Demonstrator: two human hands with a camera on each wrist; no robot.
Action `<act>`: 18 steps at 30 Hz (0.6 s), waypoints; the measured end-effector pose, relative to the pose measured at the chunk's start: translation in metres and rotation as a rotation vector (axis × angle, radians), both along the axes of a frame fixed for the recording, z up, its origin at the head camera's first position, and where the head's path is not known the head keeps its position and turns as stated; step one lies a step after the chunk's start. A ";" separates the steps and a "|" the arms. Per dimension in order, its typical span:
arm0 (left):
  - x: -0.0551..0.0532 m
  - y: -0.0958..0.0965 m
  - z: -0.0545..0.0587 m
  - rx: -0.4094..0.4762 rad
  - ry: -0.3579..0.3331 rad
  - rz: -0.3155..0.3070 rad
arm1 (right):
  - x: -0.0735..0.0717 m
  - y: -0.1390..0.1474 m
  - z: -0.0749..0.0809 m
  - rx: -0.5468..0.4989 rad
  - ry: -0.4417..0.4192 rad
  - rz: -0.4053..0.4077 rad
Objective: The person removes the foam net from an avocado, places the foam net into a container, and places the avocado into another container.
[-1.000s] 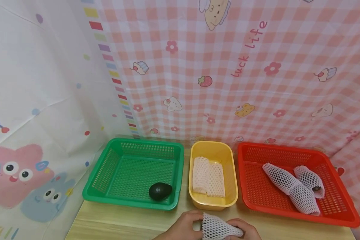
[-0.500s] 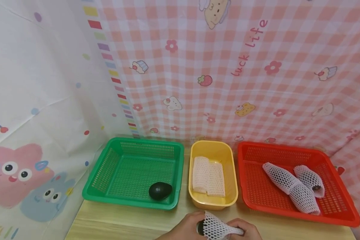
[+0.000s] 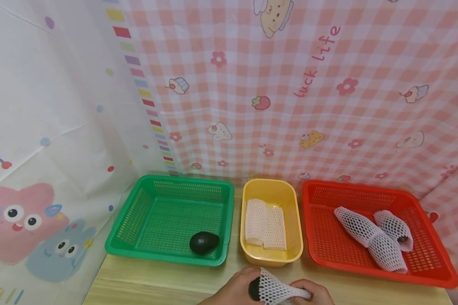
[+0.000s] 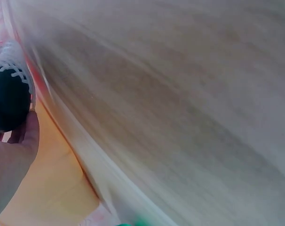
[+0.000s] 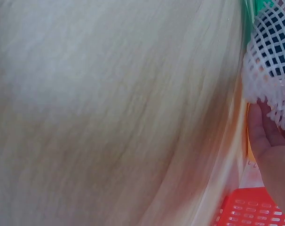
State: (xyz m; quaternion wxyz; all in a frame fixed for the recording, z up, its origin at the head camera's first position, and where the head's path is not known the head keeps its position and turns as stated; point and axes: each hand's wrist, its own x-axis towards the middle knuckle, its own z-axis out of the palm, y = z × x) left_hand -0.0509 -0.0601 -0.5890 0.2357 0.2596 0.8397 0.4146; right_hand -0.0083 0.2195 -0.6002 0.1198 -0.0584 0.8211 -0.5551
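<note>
At the bottom of the head view, a white foam net sleeve covers most of a dark avocado. My left hand holds the bare end of the avocado, which sticks out of the net's left opening. With its fingers, my right hand pinches the narrow, gathered right end of the net. The left wrist view shows the dark rounded end of the avocado below the net's edge. In the right wrist view, the net is stretched over the dark fruit, its loose end between the fingers.
A green basket at left holds one bare avocado. In the middle, a yellow bin contains flat foam nets. The red basket at right holds three net-covered fruits. All stand on a wooden table.
The avocado's dark end has come into view at the net's left opening, beside my left hand. The net's right end looks narrower in my right hand. The baskets and bin stay put.
</note>
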 end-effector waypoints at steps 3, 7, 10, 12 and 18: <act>0.002 -0.004 0.000 0.012 0.051 0.011 | 0.002 0.001 -0.003 0.017 0.073 -0.030; 0.003 -0.009 -0.001 0.066 0.089 0.026 | 0.005 0.003 -0.002 0.017 0.140 -0.055; 0.003 -0.013 -0.001 0.099 0.093 0.034 | 0.006 0.004 0.002 0.029 0.158 -0.067; 0.003 -0.014 0.000 0.111 0.101 0.036 | 0.006 0.004 0.008 0.043 0.113 -0.081; 0.005 -0.019 0.003 0.130 0.083 0.064 | 0.008 0.006 0.022 0.061 0.030 -0.114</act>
